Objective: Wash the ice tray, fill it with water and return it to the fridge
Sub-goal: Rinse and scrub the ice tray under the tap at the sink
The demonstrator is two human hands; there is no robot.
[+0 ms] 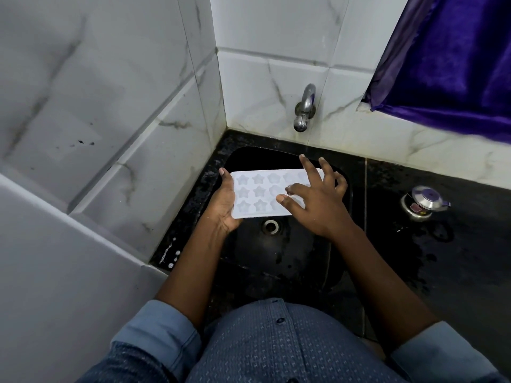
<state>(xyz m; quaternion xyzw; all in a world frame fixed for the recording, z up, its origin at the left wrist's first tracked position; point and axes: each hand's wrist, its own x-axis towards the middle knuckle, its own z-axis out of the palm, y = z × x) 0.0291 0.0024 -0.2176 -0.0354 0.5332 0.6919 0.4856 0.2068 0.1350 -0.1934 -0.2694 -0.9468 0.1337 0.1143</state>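
A white ice tray (260,193) with star-shaped cups hangs level over the black sink (279,252). My left hand (224,205) holds the tray's left end, thumb on its top edge and palm under it. Over the tray's right half my right hand (318,200) lies with its fingers spread, the thumb and forefinger touching the cups. The steel tap (304,109) juts from the tiled wall behind the sink, and no water runs from it. The tray's right end is hidden by my right hand.
The sink's drain (271,226) lies just below the tray. A wet black counter (442,244) runs to the right, carrying a small steel vessel with a lid (423,203). White tiled walls enclose the left and back. A purple curtain (453,59) hangs at the upper right.
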